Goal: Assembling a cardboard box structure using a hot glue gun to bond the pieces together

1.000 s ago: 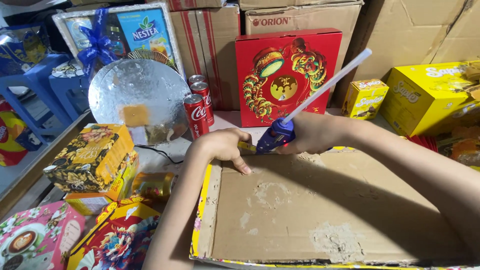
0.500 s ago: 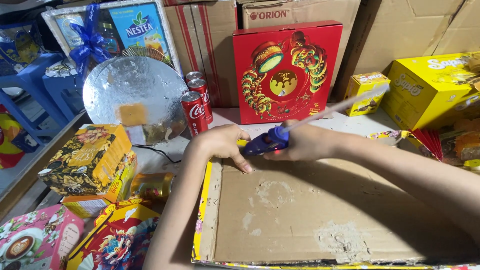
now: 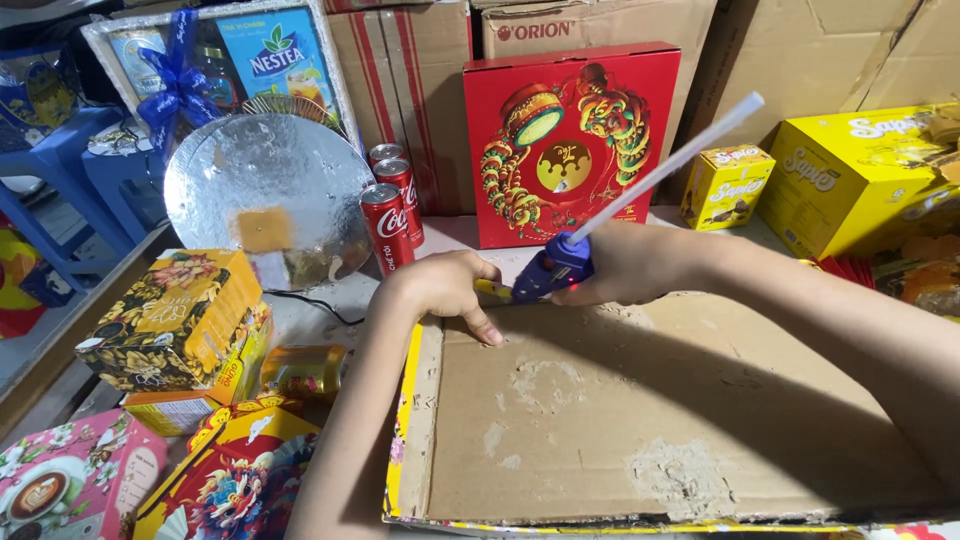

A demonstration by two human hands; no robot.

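**Glue gun tipped up at the tray's far-left corner**

Since half a second ago, you have raised the glue stick (image 3: 672,165) again, so it now slants up toward 1 o'clock instead of lying low across the desk; your hands have barely shifted from the corner.

Your right hand (image 3: 625,265) is closed around the blue glue gun (image 3: 553,272), its nozzle aimed toward 9 o'clock at the far-left corner of the cardboard tray (image 3: 640,420). Your left hand (image 3: 445,285) is pressed down on that same corner, fingers bent and spread over the tray's rim, gripping nothing that you can see; its fingertips sit just beside the nozzle.

Inside, the tray is bare brown board with torn, scuffed patches, and it fills the desk from 6 o'clock up to the middle. At 12 o'clock a red box (image 3: 570,140) stands upright against stacked cartons. Three red cans (image 3: 392,205) stand at 11 o'clock, beside a round silver board (image 3: 265,195) leaning behind them. A gold can (image 3: 305,372) lies on its side at 9 o'clock, next to a patterned black-and-yellow box (image 3: 170,320). Yellow boxes (image 3: 860,175) sit at 2 o'clock.
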